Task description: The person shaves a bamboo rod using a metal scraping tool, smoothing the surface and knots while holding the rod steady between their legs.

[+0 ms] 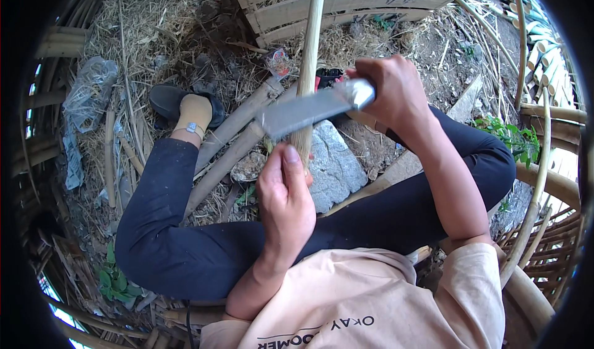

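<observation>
My left hand is closed round the lower end of a long pale wooden pole, which rises away from me past the top of the view. In my right hand is a wide-bladed chopping knife; its handle is mostly hidden by my fingers. The blade lies across the pole just above my left hand, slightly smeared by motion. Whether its edge touches the wood I cannot tell. Below and beside the pole's lower end sits a grey stone on the ground, between my legs.
Bamboo lengths lie left of the stone. A slatted wooden crate stands at the far side. Crumpled clear plastic lies at left. Cut bamboo poles are piled at far right, near a woven bamboo frame.
</observation>
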A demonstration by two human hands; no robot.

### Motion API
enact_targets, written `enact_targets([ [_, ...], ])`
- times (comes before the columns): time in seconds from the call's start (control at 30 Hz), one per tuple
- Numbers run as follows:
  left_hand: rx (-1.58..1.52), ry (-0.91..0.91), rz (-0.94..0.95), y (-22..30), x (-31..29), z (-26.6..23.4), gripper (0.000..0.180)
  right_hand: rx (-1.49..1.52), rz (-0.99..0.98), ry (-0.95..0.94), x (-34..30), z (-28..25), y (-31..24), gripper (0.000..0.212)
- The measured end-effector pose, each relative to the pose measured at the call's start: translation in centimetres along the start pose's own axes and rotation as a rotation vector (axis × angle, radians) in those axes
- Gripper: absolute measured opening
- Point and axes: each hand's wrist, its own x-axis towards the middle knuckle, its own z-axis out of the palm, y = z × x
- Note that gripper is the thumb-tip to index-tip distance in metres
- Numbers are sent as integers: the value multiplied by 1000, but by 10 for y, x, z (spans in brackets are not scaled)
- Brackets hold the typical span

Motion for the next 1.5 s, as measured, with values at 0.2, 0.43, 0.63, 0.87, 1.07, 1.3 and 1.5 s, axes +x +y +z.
enact_targets([
  [0.2,-134,-42,-99,-5,6,-1,35,-169,38,-31,14,-9,0,18],
  [0.43,-331,-147,-92,-2,-1,2,35,-440,314,237,11,-70,58,27],
  [0.63,-374,-139,-106,9,6,3,35,1,34,41,-18,-29,11,19],
  [0.87,-190,-20,-26,3,0,0,34,17,53,-141,-23,-5,-12,15],
  [1.07,-23,14,58,7,-5,1,35,-20,35,-76,-11,-6,-7,12],
  [1.3,-230,-83,-19,12,-10,-3,32,-221,351,247,21,-44,46,24],
  [1.5,-315,-108,-27,10,-2,-4,35,88,316,132,-10,-40,23,17],
])
